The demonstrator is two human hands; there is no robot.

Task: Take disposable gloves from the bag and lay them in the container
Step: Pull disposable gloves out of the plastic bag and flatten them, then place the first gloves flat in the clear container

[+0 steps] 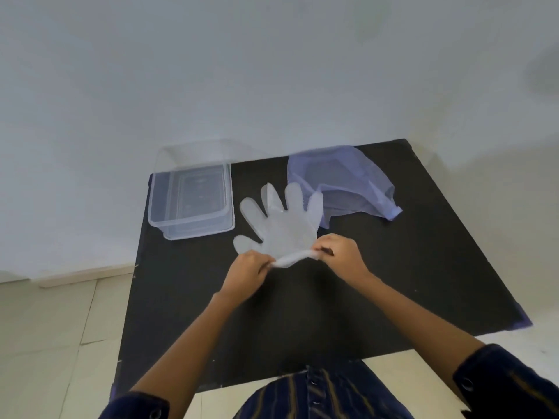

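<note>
A clear disposable glove lies spread on the black table, its fingers pointing away from me. My left hand pinches the left end of the glove's rolled cuff. At the cuff's right end, my right hand pinches it too. A pale blue plastic bag lies crumpled at the back right, touching the glove's outer finger. The clear plastic container stands at the table's back left corner; I cannot tell whether anything lies in it.
The table sits against a white wall. Light floor tiles show to the left of the table. My dark striped shirt fills the bottom edge of the view.
</note>
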